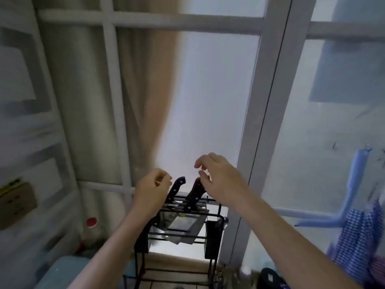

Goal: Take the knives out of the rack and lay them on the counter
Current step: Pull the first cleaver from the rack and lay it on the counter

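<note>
A black wire knife rack [212, 215] stands in front of a frosted window. Two knives with black riveted handles stick up out of it: the left knife [176, 189] and the right knife [194, 195]. Their steel blades [183, 226] hang down inside the rack. My left hand [151, 191] hovers just left of the left handle, fingers curled and holding nothing. My right hand [220, 178] is spread above and right of the right handle, its fingertips touching or almost touching the handle's top without closing on it.
A bottle with a red cap [91, 223] stands left of the rack by the wall. A blue checked cloth [358, 236] and a blue hanger [354, 184] hang at the right. A blue container [62, 272] sits at the lower left. A beige curtain [145, 101] hangs behind.
</note>
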